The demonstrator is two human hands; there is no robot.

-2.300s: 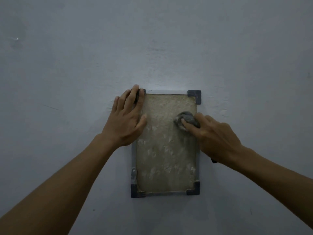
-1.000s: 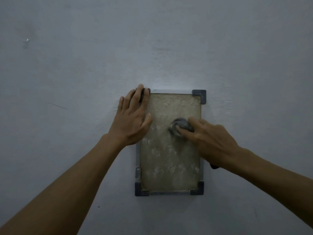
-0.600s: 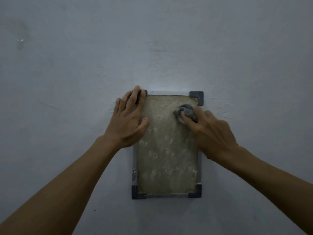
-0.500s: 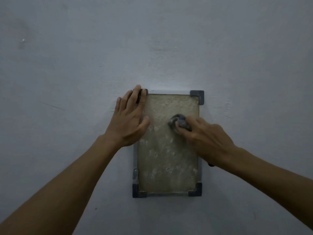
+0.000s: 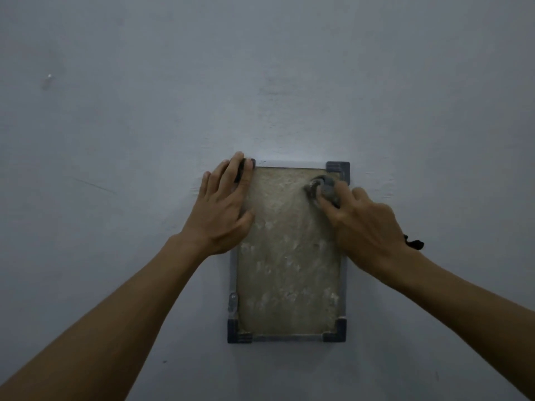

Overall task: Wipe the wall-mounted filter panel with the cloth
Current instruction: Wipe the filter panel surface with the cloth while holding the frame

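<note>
- Right now, from the head view, the panel (image 5: 289, 256) is hanging upright on the wall (image 5: 144, 111), a little right of and below the frame's centre, with dark corner caps and a pale frame round a beige, dusty mat that is showing whitish smears.
- The left hand (image 5: 224, 209) is lying flat with straight fingers over the panel's upper left corner, partly on the frame and partly on the wall beside it; the fingertips are covering the corner cap there and the thumb is resting on the mat's left edge. It is grasping nothing.
- The right hand (image 5: 362, 224) is reaching in from the lower right of the frame and is pinching a small, bunched grey cloth (image 5: 322, 191), the fingers curled onto it.
- The cloth is pressing against the mat in the panel's upper right part, just below and left of the upper right corner cap.
- A dark band (image 5: 414, 243) is sticking out at the right wrist; what it is cannot be told.
- A small clip (image 5: 233, 302) is sitting on the left side of the frame, near the lower left corner cap.
- A tiny pale speck (image 5: 49, 76) is showing on the wall in the upper left of the frame.
</note>
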